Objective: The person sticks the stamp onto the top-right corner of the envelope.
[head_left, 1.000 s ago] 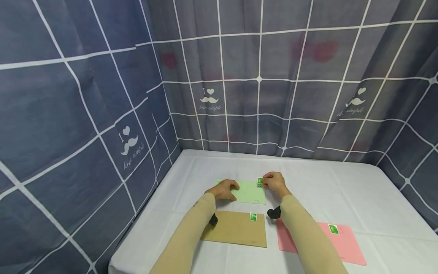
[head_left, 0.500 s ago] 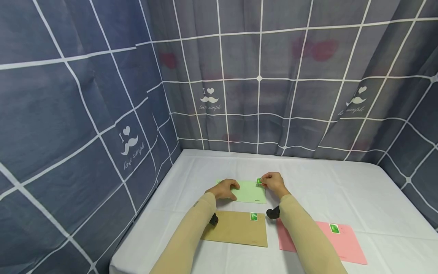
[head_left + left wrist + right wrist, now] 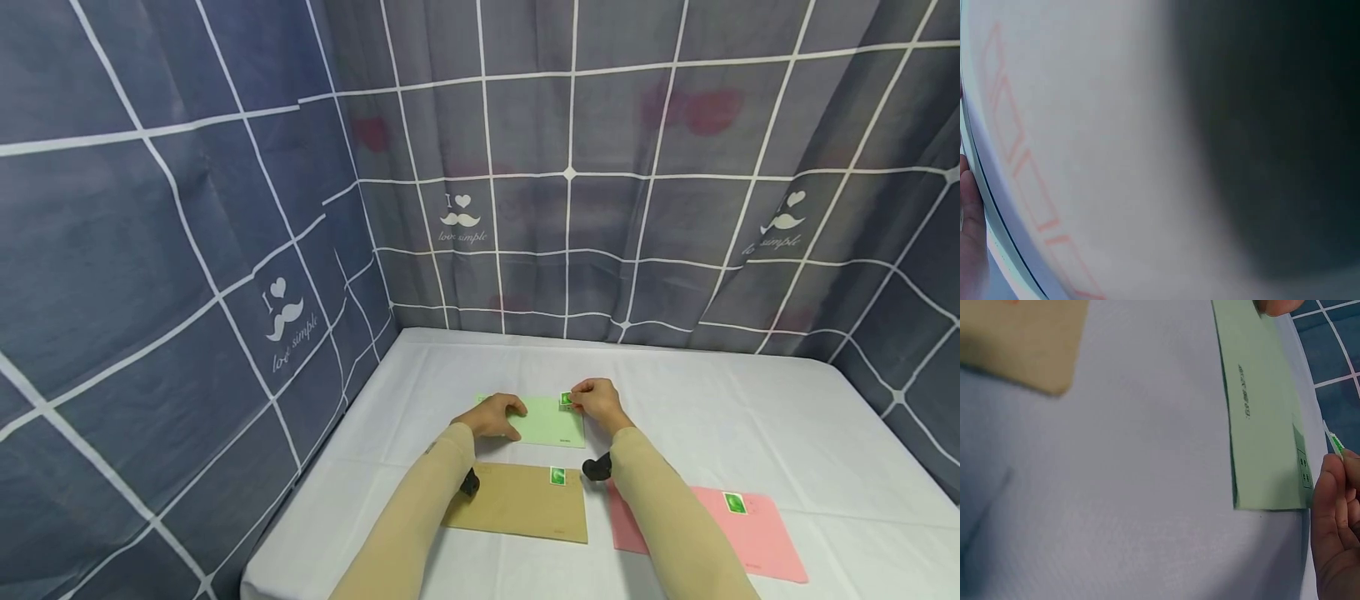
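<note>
A light green envelope (image 3: 547, 427) lies flat on the far half of the white table. My left hand (image 3: 491, 417) rests on its left end, thumb and fingers spread apart. Between thumb and fingertips, my right hand (image 3: 598, 402) pinches a small green stamp (image 3: 566, 399) over the envelope's top right corner. In the right wrist view that stamp (image 3: 1336, 445) is tilted up, above a printed box on the envelope (image 3: 1260, 412). The left wrist view is mostly filled by a blurred close surface with red printed boxes (image 3: 1035, 190); only part of the left hand (image 3: 972, 244) shows at its edge.
Nearer me lies a brown envelope (image 3: 525, 504) with a green stamp (image 3: 557, 476) at its top right. A pink envelope (image 3: 765, 546), also stamped, lies at the right, partly under my right sleeve (image 3: 667, 508). Grey checked curtains (image 3: 525, 208) surround the white table (image 3: 697, 408).
My right hand has shifted slightly left with the stamp, bringing it over the envelope's printed corner box. The left hand has stayed in place.
</note>
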`<action>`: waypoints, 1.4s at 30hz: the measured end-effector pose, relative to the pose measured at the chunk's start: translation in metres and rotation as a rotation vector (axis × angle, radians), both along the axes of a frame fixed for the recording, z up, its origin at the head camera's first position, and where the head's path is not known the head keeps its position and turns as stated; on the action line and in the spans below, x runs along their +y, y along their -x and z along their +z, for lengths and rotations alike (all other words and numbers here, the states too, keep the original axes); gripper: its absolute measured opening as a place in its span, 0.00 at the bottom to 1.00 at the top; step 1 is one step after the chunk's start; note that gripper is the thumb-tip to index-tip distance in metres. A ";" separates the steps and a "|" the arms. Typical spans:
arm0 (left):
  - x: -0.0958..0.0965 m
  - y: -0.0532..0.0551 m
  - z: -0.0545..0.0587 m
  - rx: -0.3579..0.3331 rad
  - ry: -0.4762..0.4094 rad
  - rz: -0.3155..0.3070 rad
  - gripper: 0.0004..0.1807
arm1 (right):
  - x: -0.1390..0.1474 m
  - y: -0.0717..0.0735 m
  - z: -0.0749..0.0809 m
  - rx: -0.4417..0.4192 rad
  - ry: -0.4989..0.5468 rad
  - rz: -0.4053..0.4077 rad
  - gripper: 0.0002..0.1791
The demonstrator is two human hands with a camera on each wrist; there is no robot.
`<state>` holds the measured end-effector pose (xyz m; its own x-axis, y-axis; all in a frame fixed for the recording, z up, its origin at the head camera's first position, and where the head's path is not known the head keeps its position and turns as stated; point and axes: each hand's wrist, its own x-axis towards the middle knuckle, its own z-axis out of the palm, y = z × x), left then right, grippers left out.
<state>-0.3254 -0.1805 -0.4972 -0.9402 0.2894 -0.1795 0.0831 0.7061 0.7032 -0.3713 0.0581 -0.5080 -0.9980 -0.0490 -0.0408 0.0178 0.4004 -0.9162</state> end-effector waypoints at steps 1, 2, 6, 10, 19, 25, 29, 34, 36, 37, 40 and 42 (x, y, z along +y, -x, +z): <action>0.000 0.000 0.000 0.000 -0.002 0.000 0.24 | 0.000 0.000 0.000 0.000 -0.001 0.001 0.06; 0.000 0.000 0.000 0.002 -0.004 -0.002 0.24 | 0.000 -0.001 0.001 0.003 -0.004 0.006 0.06; -0.001 0.000 0.001 0.009 -0.004 -0.003 0.23 | -0.001 -0.001 0.001 0.000 0.000 0.005 0.05; 0.000 0.000 0.001 0.008 0.001 -0.005 0.23 | -0.002 0.000 -0.001 -0.012 0.001 0.004 0.05; 0.000 -0.002 0.002 0.002 -0.001 -0.004 0.23 | -0.006 -0.001 -0.002 -0.012 -0.011 -0.012 0.04; 0.001 -0.003 0.002 0.008 0.022 -0.005 0.23 | -0.008 -0.002 -0.001 -0.028 -0.008 -0.013 0.03; 0.001 -0.003 0.002 0.009 -0.002 -0.003 0.23 | -0.010 -0.003 -0.002 -0.032 -0.001 -0.016 0.03; 0.000 -0.004 0.002 0.013 -0.009 -0.010 0.23 | -0.011 -0.003 -0.003 -0.036 -0.001 -0.021 0.03; 0.000 -0.004 0.001 0.012 -0.009 -0.012 0.24 | -0.011 -0.003 -0.003 -0.036 -0.004 -0.019 0.03; 0.000 -0.004 0.000 0.010 -0.007 -0.011 0.24 | -0.012 -0.002 -0.003 -0.036 -0.007 -0.019 0.03; 0.000 -0.003 -0.001 0.012 -0.006 -0.010 0.23 | -0.012 -0.001 -0.004 -0.038 -0.015 -0.022 0.03; -0.001 -0.002 -0.001 0.016 -0.004 -0.009 0.23 | -0.013 0.000 -0.004 -0.037 -0.019 -0.024 0.04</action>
